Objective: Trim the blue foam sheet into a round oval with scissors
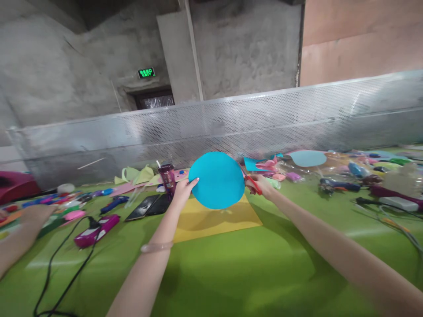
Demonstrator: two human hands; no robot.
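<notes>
A round sheet of blue paper is held up in front of me, above the table. My left hand pinches its left edge, with the thumb on the near face. In my right hand is a pair of scissors with red handles, at the right edge of the disc. The blades are mostly hidden, so I cannot tell whether they touch the paper. Below the disc, a yellow sheet lies flat on the green table.
Beyond the left hand stand a dark purple cup with a straw and a black phone. A purple power strip with a black cord lies left. Another person's arm reaches in there. A perforated metal panel borders the back.
</notes>
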